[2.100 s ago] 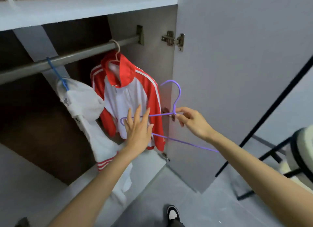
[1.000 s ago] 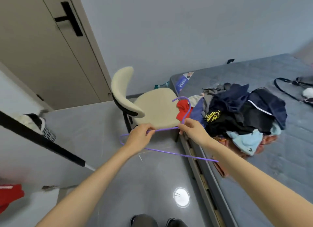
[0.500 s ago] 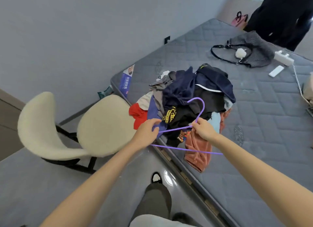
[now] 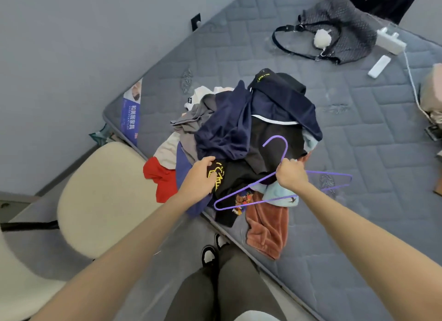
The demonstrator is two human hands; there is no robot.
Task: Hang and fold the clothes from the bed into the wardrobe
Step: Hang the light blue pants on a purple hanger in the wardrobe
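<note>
My left hand (image 4: pixel 199 177) had let go of the thin purple wire hanger (image 4: pixel 253 185) and grasped the black yellow-printed garment (image 4: pixel 230 179) at the near edge of the heap on the grey quilted bed (image 4: pixel 358 141). My right hand (image 4: pixel 290 174) kept gripping the hanger's neck, ready for dressing it.

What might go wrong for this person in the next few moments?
The left hand grips a black shirt that lies partly under navy clothes. Tugging it may drag those along, and a brown cloth and a red garment already hang over the edge of the bed. The purple hanger in the right hand sits low over the clothes, so its hook might snag fabric.
</note>
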